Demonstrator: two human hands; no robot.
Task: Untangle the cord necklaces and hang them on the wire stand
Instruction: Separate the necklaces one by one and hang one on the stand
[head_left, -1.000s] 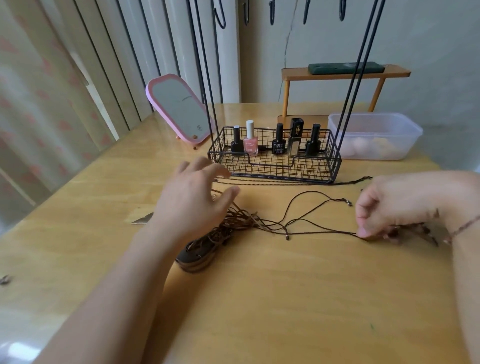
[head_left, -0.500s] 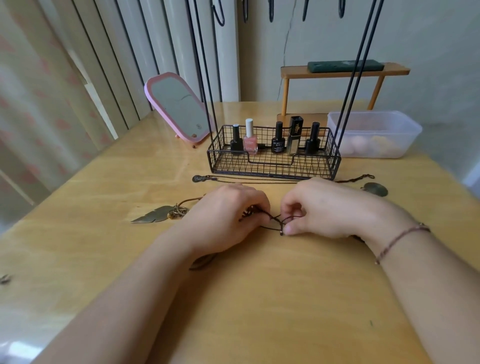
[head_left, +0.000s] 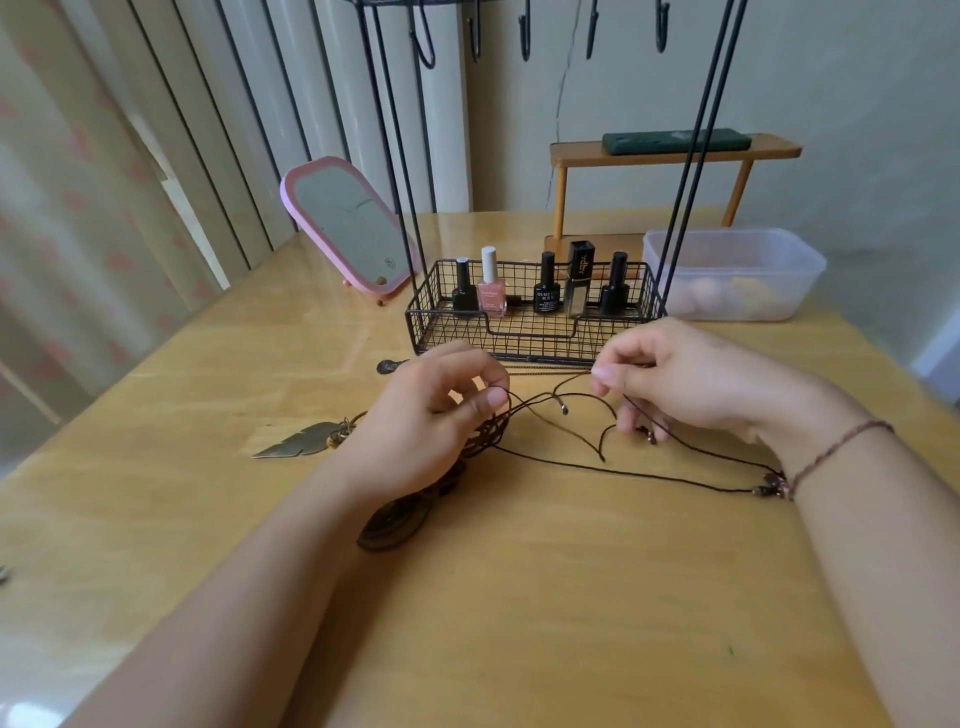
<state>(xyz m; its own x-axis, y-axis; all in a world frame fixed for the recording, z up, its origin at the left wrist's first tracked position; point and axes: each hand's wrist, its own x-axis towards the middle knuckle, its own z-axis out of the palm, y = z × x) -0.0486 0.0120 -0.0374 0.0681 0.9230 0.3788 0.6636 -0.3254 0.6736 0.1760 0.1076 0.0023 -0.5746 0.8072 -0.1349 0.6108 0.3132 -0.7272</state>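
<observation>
Soft daylight is seen falling from the left, where glare is thrown across the wooden table (head_left: 156, 395). Faint shadows are cast beneath the forearms. Straight lines are bowed by wide-angle distortion, and edges are slightly softened.

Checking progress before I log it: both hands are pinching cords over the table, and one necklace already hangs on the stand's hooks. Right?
Not quite. The head view shows the hooks bare; no necklace hangs yet. The left hand and right hand do pinch the cords over the table.
</observation>
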